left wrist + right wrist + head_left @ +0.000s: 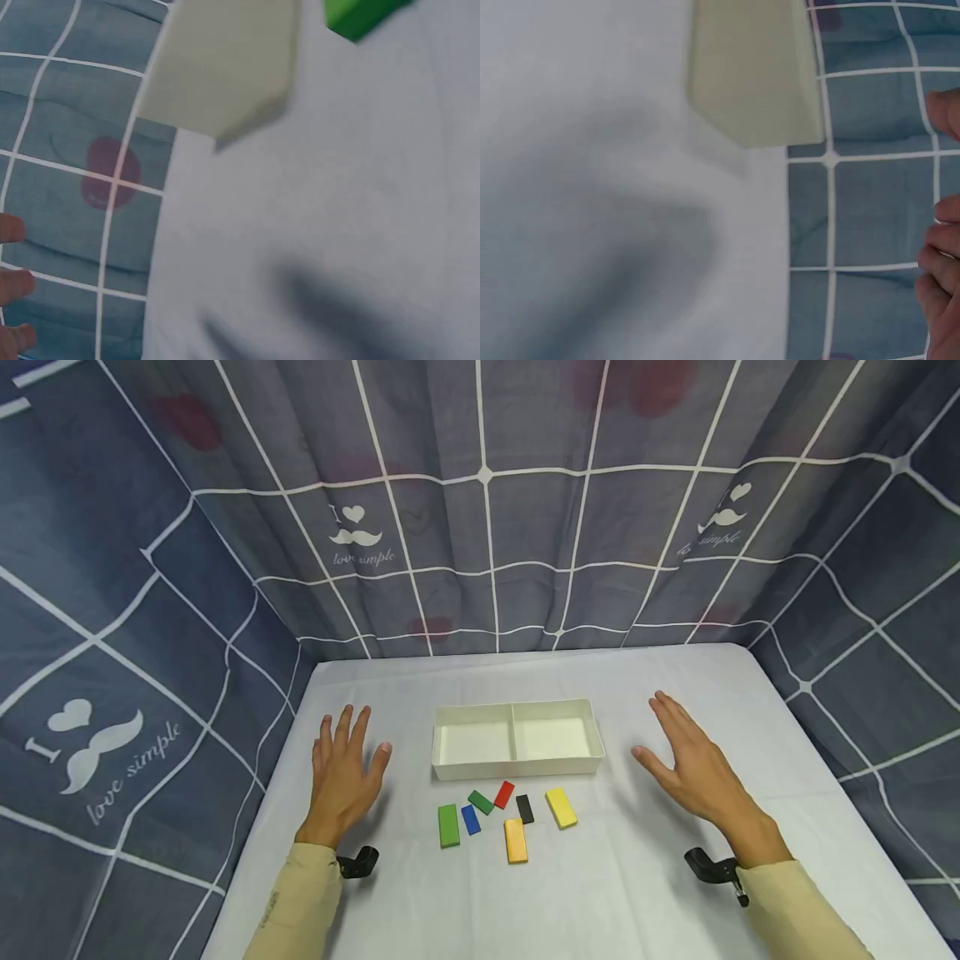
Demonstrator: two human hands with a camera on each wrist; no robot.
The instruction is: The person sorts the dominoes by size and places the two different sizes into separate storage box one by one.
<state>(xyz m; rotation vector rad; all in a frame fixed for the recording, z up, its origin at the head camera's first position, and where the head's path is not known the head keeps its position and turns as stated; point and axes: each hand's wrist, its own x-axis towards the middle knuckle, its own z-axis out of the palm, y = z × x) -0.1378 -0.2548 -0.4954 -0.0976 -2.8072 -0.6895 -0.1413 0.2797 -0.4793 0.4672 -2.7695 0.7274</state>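
My left hand (343, 781) hovers over the left part of the table, fingers spread and holding nothing. On the other side my right hand (697, 768) is held over the table with its fingers straight, also holding nothing. Between them lies a white two-compartment box (480, 770), its compartments bare. In front of it lie a green block (448, 826), a small dark green block (481, 802), a blue block (470, 819), a red block (504, 794), a black block (525, 809), a yellow block (561, 807) and an orange-yellow block (516, 841). Fingertips (16, 285) show at the left wrist view's edge.
A white cloth covers the table (600, 893). Dark grey curtains (450, 535) with white grid lines hang behind it and on both sides. A wrist camera (360, 862) sits on the left wrist and another camera (711, 867) on the right.
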